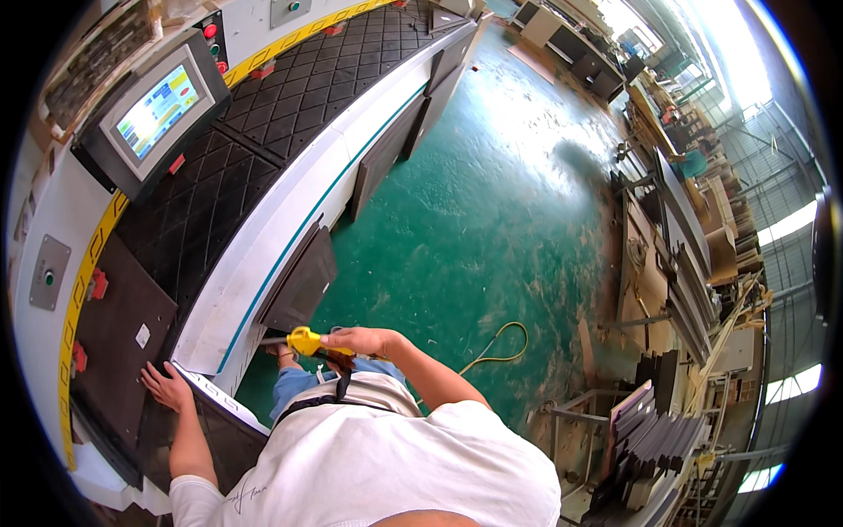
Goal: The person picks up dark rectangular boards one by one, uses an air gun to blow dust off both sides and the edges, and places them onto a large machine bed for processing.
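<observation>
My left hand [169, 388] lies with fingers spread near the edge of a dark brown panel [118, 307]. The panel rests on the machine bed and has a small white label [142, 335] on its face. In front of my waist, my right hand [362, 341] is wrapped round a yellow air blow gun [304, 340]. Its metal nozzle [275, 341] points left, toward the machine's side. A thin yellow hose [520, 344] loops over the floor to my right.
A long machine with a black ridged belt [290, 101], yellow-striped rail and touch screen [158, 112] runs along the left. Dark panels [301, 277] lean against its white side. Stacked boards [650, 430] and racks line the right, beyond the green floor [457, 220].
</observation>
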Demonstrator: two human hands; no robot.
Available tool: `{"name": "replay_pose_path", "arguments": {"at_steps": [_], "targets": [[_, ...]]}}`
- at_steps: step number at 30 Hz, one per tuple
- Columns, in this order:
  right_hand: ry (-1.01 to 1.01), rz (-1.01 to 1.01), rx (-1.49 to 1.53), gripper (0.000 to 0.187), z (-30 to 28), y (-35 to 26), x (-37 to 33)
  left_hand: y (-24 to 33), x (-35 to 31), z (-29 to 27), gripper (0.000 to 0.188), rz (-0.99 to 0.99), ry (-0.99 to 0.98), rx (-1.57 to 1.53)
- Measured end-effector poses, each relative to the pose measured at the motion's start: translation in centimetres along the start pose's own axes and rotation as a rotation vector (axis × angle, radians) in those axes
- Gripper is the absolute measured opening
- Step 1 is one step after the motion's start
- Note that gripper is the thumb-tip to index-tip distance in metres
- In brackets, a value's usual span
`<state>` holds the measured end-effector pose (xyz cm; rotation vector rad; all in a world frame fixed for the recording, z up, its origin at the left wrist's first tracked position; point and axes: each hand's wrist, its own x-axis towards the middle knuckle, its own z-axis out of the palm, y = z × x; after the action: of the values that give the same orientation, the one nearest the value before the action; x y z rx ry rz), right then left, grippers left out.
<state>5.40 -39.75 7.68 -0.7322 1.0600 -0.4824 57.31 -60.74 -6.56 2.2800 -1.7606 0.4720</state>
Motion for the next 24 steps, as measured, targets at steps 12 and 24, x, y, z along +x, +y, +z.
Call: {"name": "replay_pose_path", "arguments": {"at_steps": [12,24], "targets": [[0.024,-0.054,0.058,0.06,0.2,-1.2,-0.8,0.1,0.1,-0.2,0.06,0.03,0.009,0.003],[0.012,-0.074,0.052,0.058,0.5,-0.7,-0.6,0.1,0.1,-0.1,0.06,0.0,-0.014,0.017]]}}
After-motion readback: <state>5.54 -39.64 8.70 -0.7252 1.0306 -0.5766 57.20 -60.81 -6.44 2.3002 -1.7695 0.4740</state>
